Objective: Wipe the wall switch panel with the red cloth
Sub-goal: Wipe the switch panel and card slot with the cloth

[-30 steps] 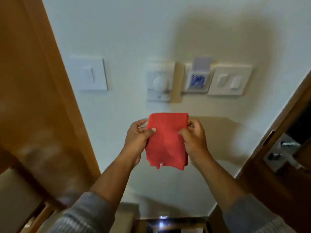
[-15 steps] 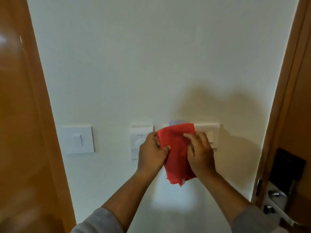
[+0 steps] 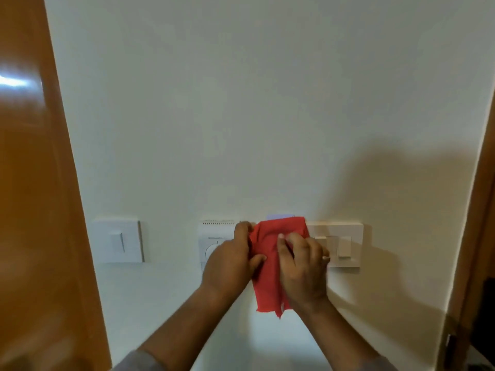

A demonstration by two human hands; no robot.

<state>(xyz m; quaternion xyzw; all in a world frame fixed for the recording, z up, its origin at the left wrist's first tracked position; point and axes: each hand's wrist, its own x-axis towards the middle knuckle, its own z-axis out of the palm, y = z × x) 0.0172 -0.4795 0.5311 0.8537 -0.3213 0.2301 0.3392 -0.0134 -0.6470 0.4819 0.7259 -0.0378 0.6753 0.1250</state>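
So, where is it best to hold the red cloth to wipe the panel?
Hold the red cloth by its two side edges, coming from below, as the left hand and right hand do. It lies flat against the switch panel, its lower end hanging free.

The red cloth (image 3: 278, 253) covers the middle panel at lower centre, leaving only a pale lilac strip (image 3: 280, 217) showing above it. The left hand (image 3: 227, 266) hides most of the dial panel (image 3: 214, 231). Both sleeves are cut by the bottom edge. The wooden door (image 3: 32, 183) at left is blurred.
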